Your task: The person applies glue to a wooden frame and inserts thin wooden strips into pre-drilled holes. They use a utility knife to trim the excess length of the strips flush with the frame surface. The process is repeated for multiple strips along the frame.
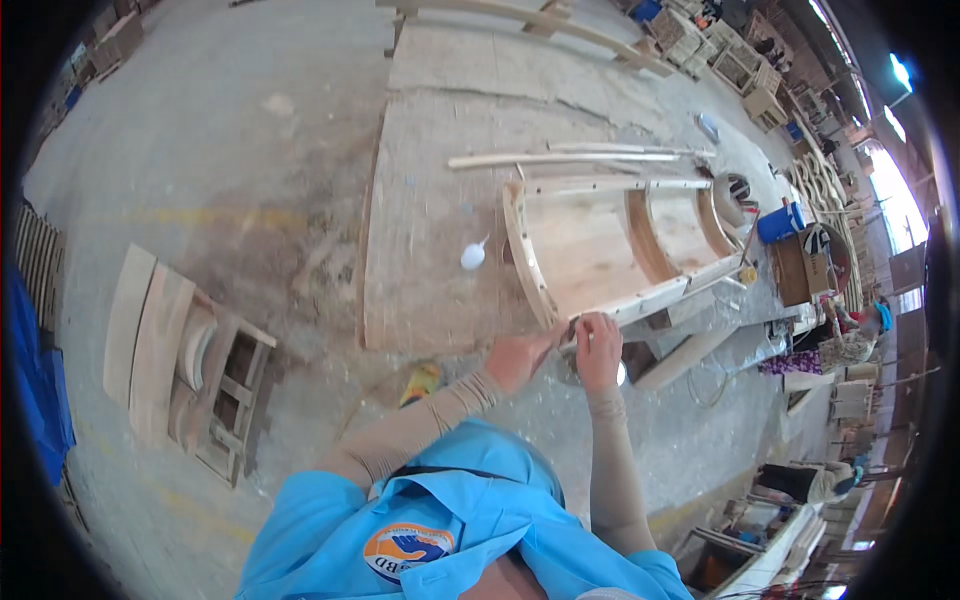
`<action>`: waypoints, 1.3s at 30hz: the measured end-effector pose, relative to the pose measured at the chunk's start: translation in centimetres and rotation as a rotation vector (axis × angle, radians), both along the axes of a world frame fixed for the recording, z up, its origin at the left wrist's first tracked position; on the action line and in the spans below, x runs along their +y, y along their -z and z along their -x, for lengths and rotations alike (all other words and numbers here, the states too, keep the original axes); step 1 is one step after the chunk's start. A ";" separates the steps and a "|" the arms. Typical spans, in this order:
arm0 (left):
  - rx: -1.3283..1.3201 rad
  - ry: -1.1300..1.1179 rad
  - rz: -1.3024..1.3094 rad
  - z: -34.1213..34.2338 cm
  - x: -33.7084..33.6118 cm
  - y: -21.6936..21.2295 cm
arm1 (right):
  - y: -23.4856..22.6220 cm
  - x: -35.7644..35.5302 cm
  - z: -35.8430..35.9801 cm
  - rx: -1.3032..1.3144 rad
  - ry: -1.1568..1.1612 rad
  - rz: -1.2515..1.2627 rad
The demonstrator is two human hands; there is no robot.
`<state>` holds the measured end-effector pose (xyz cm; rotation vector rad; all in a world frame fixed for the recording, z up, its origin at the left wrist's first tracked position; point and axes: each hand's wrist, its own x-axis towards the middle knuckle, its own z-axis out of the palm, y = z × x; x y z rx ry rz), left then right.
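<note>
A curved wooden frame (585, 240) with crosswise ribs and small dark holes along its rails lies on a worktable (440, 235). At its near left corner my left hand (518, 360) is closed, fingers pointing at the corner. Right beside it, at the near rail, is my right hand (598, 350), fingers bent and pressed together. Something small and dark shows between the two hands, too small to name. My fingers hide the corner itself. A white squeeze bottle (473, 256) with a thin nozzle lies left of the frame.
Long wooden strips (560, 158) lie beyond the frame. A blue container (780, 223) and a cardboard box (800, 270) stand to the right. Curved boards (150, 340) rest on a pallet (235, 400) at left. People work far right, one in dark trousers (785, 483).
</note>
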<state>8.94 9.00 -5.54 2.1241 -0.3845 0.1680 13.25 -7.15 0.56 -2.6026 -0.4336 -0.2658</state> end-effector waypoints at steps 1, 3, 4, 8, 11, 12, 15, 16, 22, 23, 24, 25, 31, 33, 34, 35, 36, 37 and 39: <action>0.007 0.009 -0.035 0.1 0.3 -0.4 | -0.3 0.2 0.2 -0.007 -0.003 0.005; 0.025 0.028 -0.103 -0.2 0.9 -1.2 | -0.8 0.8 0.2 -0.016 -0.005 0.015; 0.037 0.045 -0.112 -0.5 0.9 -1.4 | -0.7 0.8 0.3 -0.010 0.011 0.032; 0.044 0.167 -0.234 -3.4 2.1 -3.0 | -0.6 1.3 0.4 -0.060 0.009 0.059; 0.018 0.230 -0.325 -4.6 2.7 -4.7 | -0.7 1.5 0.5 -0.085 0.023 0.054; 0.008 0.242 -0.346 -4.6 2.7 -5.1 | -0.6 1.5 0.6 -0.097 0.032 0.050; 0.024 0.149 -0.299 -2.4 2.5 -4.7 | -0.3 1.5 0.7 -0.094 0.060 0.024; 0.011 0.127 -0.289 -1.8 2.1 -4.1 | -0.2 1.5 0.8 -0.084 0.069 0.018; -0.011 0.130 -0.266 -1.2 1.8 -2.7 | 0.8 1.3 0.6 -0.090 0.089 -0.054; 0.001 0.150 -0.268 -1.5 2.0 -2.6 | 0.7 1.3 0.6 -0.090 0.090 -0.052; 0.013 0.169 -0.270 -1.8 2.2 -2.6 | 0.6 1.3 0.6 -0.090 0.090 -0.050; 0.017 0.171 -0.251 -2.0 2.4 -2.7 | 0.5 1.5 0.7 -0.091 0.086 -0.051; 0.056 0.183 -0.117 -2.6 3.2 -4.1 | 1.3 1.1 1.4 -0.053 0.120 -0.228; -0.019 0.208 -0.043 -3.3 3.2 -3.9 | 2.1 1.0 1.7 -0.085 0.173 -0.284; -0.041 0.197 -0.035 -3.4 3.2 -3.9 | 2.5 0.8 2.2 -0.092 0.212 -0.310; -0.062 0.190 -0.027 -3.8 3.3 -3.9 | 2.7 0.8 2.4 -0.074 0.222 -0.327; -0.083 0.185 -0.019 -4.1 3.4 -3.9 | 2.7 1.0 2.5 -0.058 0.234 -0.345; 0.033 0.195 0.075 -4.4 3.6 -4.1 | 2.6 1.1 2.6 -0.045 0.248 -0.364; 0.264 0.203 0.243 -5.0 4.1 -5.0 | 2.6 1.4 2.7 -0.049 0.257 -0.396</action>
